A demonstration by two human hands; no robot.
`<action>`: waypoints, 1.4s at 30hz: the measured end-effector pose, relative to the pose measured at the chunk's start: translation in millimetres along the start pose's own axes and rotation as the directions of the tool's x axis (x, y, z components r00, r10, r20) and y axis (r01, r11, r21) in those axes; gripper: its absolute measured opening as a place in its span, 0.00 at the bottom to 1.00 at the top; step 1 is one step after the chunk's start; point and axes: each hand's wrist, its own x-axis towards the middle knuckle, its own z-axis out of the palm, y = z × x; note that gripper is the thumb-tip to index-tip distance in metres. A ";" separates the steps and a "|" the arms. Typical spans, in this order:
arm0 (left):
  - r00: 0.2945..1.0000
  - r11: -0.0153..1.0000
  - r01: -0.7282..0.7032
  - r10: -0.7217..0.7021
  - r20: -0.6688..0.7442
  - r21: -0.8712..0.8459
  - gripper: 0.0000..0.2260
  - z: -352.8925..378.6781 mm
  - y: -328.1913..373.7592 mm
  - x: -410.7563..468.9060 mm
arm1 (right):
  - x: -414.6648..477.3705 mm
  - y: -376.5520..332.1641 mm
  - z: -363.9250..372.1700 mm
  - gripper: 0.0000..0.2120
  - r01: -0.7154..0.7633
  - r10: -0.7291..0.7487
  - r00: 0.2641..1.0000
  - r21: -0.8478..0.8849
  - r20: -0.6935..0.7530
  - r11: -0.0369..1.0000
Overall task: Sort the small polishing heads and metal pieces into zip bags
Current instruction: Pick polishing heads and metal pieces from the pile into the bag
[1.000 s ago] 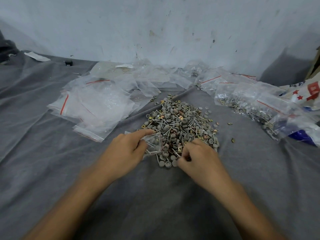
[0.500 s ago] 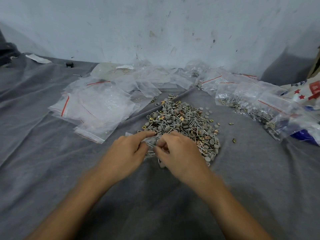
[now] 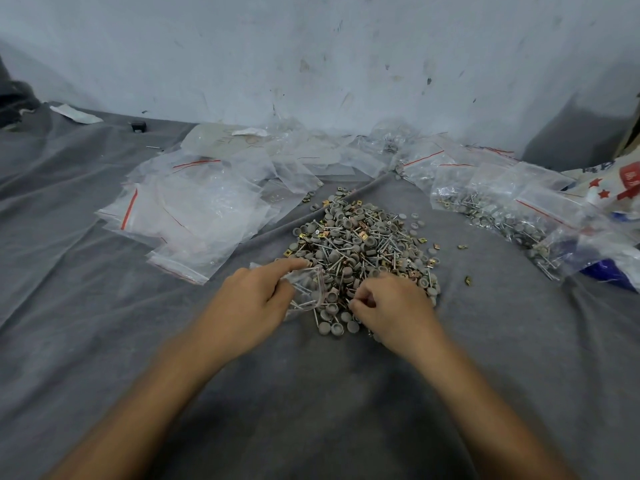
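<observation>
A heap of small grey polishing heads, metal pins and brass pieces (image 3: 363, 244) lies on the grey cloth (image 3: 329, 393). My left hand (image 3: 252, 299) holds a small clear zip bag (image 3: 306, 289) at the heap's near left edge; a few pins and heads show inside it. My right hand (image 3: 394, 306) rests on the heap's near edge with its fingers curled, pinching at pieces there; what it holds is hidden.
Empty zip bags with red strips (image 3: 187, 216) lie to the left and along the wall. Filled bags of heads and pins (image 3: 502, 216) lie at the right, beside a printed sack (image 3: 620, 181). A few brass pieces (image 3: 467, 280) lie loose.
My right hand has moved from the bag's mouth back right to the heap's near edge. My left hand still holds the bag in the same place.
</observation>
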 end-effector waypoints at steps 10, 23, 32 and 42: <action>1.000 1.000 0.010 -0.010 0.011 -0.009 0.18 -0.9 1.6 -1.2 | 3.1 -15.4 1.4 0.04 0.062 -0.059 0.997 -0.068 0.050 0.996; 1.000 1.000 0.009 -0.009 -0.004 -0.003 0.18 -2.1 4.7 -1.2 | -3.4 -53.1 -0.8 0.03 0.137 -0.027 0.986 0.722 -0.162 0.678; 1.000 1.000 0.005 -0.005 -0.011 -0.009 0.18 -2.8 4.3 -1.0 | 4.6 -49.9 18.2 0.02 0.176 -0.032 0.970 0.608 -0.241 0.775; 1.000 0.999 0.016 -0.017 -0.013 -0.046 0.18 -4.3 1.6 -2.8 | 19.4 9.7 -2.2 0.02 0.065 0.060 0.951 0.388 -0.304 0.919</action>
